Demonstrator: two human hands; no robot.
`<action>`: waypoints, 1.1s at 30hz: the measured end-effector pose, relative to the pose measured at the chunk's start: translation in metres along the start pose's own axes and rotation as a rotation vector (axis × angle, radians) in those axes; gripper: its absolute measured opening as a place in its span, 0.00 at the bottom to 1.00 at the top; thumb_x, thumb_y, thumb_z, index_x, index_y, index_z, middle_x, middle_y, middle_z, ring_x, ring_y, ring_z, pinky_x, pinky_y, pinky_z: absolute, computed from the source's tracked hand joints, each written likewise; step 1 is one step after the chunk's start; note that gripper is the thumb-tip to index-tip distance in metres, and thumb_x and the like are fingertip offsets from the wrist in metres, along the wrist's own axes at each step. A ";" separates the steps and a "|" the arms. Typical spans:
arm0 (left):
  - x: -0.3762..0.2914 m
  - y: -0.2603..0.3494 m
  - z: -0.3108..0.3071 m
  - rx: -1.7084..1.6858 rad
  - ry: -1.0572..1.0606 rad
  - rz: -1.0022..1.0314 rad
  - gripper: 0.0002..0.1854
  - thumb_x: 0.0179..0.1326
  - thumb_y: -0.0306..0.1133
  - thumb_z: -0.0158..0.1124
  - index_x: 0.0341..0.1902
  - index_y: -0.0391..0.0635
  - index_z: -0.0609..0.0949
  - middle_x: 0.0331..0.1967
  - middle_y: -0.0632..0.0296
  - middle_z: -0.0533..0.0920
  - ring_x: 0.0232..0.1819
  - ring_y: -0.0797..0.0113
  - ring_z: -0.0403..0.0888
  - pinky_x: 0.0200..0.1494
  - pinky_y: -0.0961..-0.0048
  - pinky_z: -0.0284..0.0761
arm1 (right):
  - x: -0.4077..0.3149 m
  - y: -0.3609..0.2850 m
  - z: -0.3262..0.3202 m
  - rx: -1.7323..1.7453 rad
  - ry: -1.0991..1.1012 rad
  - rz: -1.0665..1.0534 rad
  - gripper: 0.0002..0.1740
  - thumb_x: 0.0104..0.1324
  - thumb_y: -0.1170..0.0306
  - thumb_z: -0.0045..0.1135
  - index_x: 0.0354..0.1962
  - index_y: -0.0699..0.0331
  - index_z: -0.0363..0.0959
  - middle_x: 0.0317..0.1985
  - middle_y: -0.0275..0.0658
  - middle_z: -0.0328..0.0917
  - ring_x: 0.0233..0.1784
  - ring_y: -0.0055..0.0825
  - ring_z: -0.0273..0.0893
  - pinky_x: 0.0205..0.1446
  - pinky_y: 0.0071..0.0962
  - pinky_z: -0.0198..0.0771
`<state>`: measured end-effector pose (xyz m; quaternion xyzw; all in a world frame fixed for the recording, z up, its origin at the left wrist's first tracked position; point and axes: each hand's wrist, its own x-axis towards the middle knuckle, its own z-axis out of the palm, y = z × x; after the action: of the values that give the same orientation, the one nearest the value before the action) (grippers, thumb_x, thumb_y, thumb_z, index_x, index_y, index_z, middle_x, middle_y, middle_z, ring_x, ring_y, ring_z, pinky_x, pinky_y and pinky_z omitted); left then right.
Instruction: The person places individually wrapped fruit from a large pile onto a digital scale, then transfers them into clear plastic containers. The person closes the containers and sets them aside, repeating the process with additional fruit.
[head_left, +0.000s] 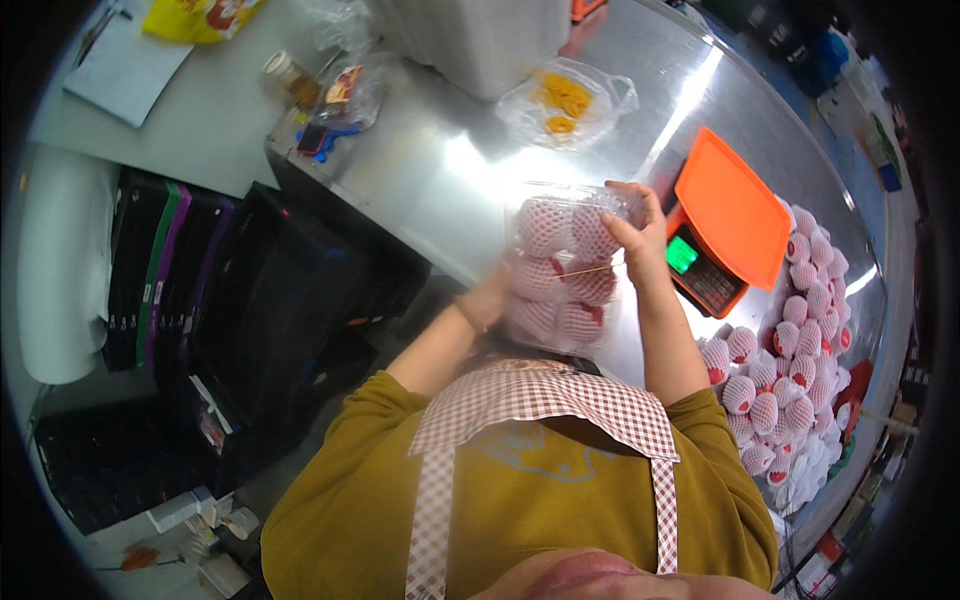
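A clear plastic clamshell box (559, 300) holds several round fruits in pink foam net sleeves, set in two columns. My right hand (634, 229) grips its upper right edge, and a thin yellow rubber band (589, 271) stretches across the box near that hand. At the box's left side is my left hand (491, 296), blurred, its fingers partly hidden against the box; a band circles the wrist. Beyond the box, yellow rubber bands (566, 96) lie on a clear plastic bag (517, 112). An orange digital scale (731, 210) with a lit green display stands right of my right hand.
Many foam-sleeved fruits (806, 337) are piled at the right of the metal table (420, 135). A large grey container (480, 37) stands at the back. Left are a phone-like device (312, 139), a jar (291, 79), paper (131, 71) and black stacked crates (277, 270).
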<state>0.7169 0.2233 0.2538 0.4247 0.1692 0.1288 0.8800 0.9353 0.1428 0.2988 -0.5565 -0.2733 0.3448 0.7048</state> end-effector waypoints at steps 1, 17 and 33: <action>-0.010 0.004 -0.002 0.033 0.048 -0.007 0.26 0.67 0.35 0.53 0.68 0.41 0.68 0.58 0.55 0.77 0.60 0.62 0.75 0.66 0.62 0.68 | 0.010 -0.006 0.012 0.027 -0.013 0.043 0.26 0.52 0.77 0.68 0.49 0.64 0.69 0.50 0.39 0.75 0.51 0.27 0.74 0.56 0.28 0.71; -0.221 0.120 -0.253 -0.564 0.694 0.600 0.35 0.60 0.47 0.56 0.68 0.42 0.67 0.65 0.52 0.72 0.67 0.50 0.68 0.69 0.49 0.62 | 0.012 0.052 0.308 -0.527 -0.803 -0.295 0.21 0.66 0.58 0.58 0.50 0.62 0.71 0.65 0.51 0.65 0.68 0.43 0.65 0.67 0.40 0.62; -0.197 0.065 -0.571 -0.740 1.573 0.579 0.30 0.55 0.49 0.60 0.63 0.59 0.73 0.60 0.59 0.76 0.57 0.56 0.75 0.51 0.55 0.74 | -0.065 0.137 0.054 -0.846 -0.021 0.406 0.25 0.66 0.58 0.58 0.55 0.66 0.71 0.50 0.47 0.80 0.54 0.37 0.77 0.58 0.33 0.70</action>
<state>0.3000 0.5918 0.0102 -0.0689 0.5547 0.6423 0.5244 0.8290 0.1431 0.1783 -0.8335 -0.2828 0.3397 0.3316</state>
